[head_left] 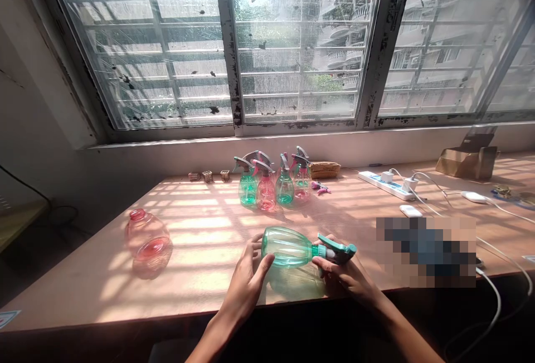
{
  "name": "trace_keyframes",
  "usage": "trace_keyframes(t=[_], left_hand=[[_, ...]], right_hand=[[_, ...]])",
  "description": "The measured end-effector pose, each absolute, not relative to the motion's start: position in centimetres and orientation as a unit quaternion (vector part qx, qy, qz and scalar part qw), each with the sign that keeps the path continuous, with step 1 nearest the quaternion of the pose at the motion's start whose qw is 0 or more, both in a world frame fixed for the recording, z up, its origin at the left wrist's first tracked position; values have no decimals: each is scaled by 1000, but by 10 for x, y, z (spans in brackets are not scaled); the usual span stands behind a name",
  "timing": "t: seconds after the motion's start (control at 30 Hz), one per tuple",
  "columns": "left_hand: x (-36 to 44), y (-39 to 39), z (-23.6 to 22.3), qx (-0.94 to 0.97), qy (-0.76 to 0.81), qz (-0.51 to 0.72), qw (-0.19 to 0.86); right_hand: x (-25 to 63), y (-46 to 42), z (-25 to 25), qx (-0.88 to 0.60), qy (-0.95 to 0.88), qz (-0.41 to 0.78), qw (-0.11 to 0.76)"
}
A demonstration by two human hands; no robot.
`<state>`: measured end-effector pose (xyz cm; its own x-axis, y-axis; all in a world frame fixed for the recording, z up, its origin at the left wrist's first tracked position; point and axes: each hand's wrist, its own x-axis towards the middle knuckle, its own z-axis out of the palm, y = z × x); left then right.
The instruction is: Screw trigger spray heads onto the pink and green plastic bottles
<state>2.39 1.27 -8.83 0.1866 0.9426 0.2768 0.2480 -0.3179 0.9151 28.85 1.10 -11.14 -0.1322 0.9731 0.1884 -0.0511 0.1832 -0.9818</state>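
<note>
A clear green spray bottle [288, 247] lies on its side between my two hands, just over the table's front edge. Its base points left and its green-and-grey trigger head [339, 249] points right. My left hand [251, 274] is wrapped round the base end, thumb on the near side. Around the neck and spray head, my right hand [345, 274] is closed, with some fingers hidden behind. A pink bottle without a spray head [148, 237] rests at the left of the table.
Several green and pink spray bottles [266, 193] stand grouped at the back. Right of them are a brown pouch [325, 170], a white power strip [387, 185] with cables and a cardboard box [468, 162]. A blurred-out object [426, 251] lies at the right front.
</note>
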Motion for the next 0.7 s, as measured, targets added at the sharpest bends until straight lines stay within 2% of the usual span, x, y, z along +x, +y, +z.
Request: trace_keyframes(t=[0.1, 0.27, 0.47, 0.7], left_hand=[[24, 14, -86, 658, 445, 464, 393], [20, 19, -90, 666, 429, 465, 394], [19, 18, -92, 713, 423, 459, 319], [23, 14, -87, 669, 439, 464, 380]], right_hand=[[288, 8, -106, -414, -586, 481, 504], [284, 11, -108, -406, -523, 513, 546], [283, 15, -114, -383, -479, 539, 577], [287, 8, -110, -398, -592, 486, 505]])
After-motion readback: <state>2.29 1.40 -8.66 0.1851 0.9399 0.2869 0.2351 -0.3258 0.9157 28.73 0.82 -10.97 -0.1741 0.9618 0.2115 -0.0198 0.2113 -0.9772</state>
